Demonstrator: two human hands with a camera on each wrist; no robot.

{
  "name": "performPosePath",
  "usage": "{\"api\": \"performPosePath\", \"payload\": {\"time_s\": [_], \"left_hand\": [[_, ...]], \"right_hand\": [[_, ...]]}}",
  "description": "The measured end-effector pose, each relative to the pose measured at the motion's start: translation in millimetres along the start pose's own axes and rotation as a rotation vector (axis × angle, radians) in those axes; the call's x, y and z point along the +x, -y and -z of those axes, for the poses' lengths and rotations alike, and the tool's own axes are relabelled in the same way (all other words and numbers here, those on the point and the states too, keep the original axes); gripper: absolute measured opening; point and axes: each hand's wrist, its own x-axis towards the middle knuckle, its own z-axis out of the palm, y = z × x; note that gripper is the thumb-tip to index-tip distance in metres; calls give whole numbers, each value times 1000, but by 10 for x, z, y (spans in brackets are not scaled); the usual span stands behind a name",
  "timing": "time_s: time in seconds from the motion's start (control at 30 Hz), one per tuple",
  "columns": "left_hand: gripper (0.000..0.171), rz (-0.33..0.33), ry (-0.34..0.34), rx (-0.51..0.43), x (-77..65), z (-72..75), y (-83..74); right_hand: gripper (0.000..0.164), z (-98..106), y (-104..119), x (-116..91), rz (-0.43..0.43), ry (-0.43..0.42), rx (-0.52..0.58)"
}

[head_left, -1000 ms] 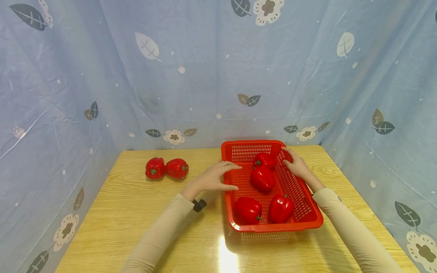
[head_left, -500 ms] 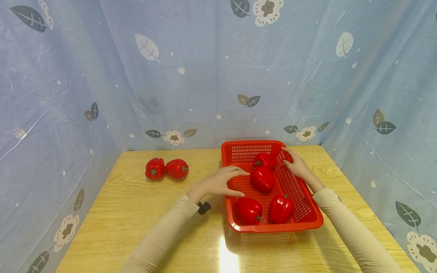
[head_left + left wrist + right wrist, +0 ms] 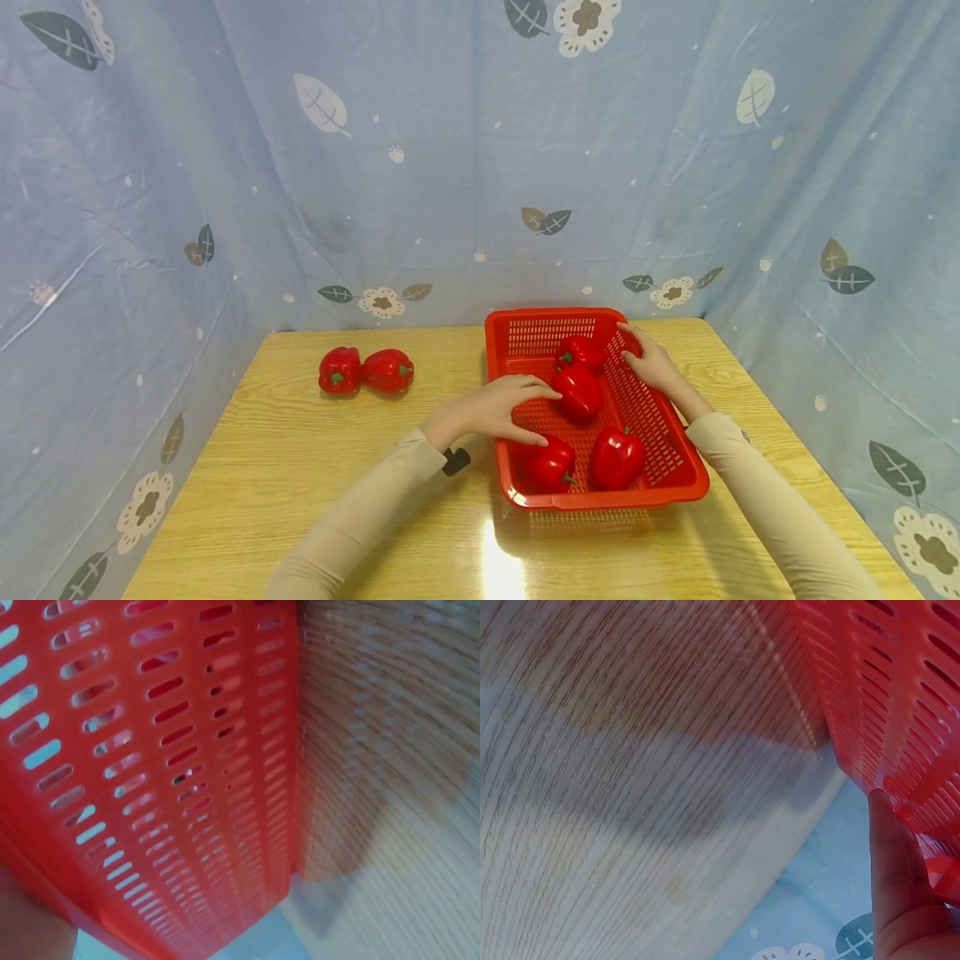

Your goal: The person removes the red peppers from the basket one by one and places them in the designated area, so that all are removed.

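A red plastic basket (image 3: 600, 501) with slotted walls holds several red bell peppers. My left hand (image 3: 489, 408) reaches over its left rim, fingers and thumb spread apart with nothing between them. Its thumb tip overlaps the near-left bell pepper (image 3: 551, 467), and its fingertips come right to the edge of the middle bell pepper (image 3: 579, 396). At the right rim my right hand (image 3: 654, 367) grips the basket, thumb over the inner side; in the right wrist view a finger (image 3: 896, 862) lies along the outer wall. The left wrist view shows mostly the basket's outer wall (image 3: 172, 757).
Inside the basket are also a near-right bell pepper (image 3: 617, 458) and a far bell pepper (image 3: 585, 353). Two more, a left bell pepper (image 3: 340, 371) and its neighbour bell pepper (image 3: 387, 371), lie side by side on the wooden table (image 3: 300, 475). A blue patterned curtain (image 3: 420, 183) encloses the table.
My left hand has moved right and slightly nearer, from the basket's left rim to over the peppers inside. The right hand, the basket and the peppers have stayed put.
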Motion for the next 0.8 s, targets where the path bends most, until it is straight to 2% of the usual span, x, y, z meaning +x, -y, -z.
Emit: {"api": "performPosePath", "payload": {"time_s": [0.4,0.6,0.8], "left_hand": [[74,-34,55,43,53,-22,-121],[75,-12,98,64,64,-49,-174],[74,4,88,83,55,-66,-187]], "right_hand": [[53,-4,4,0,2,-7,13],[54,-4,-7,-2,5,0,10],[54,-7,-21,-2,-3,6,8]]}}
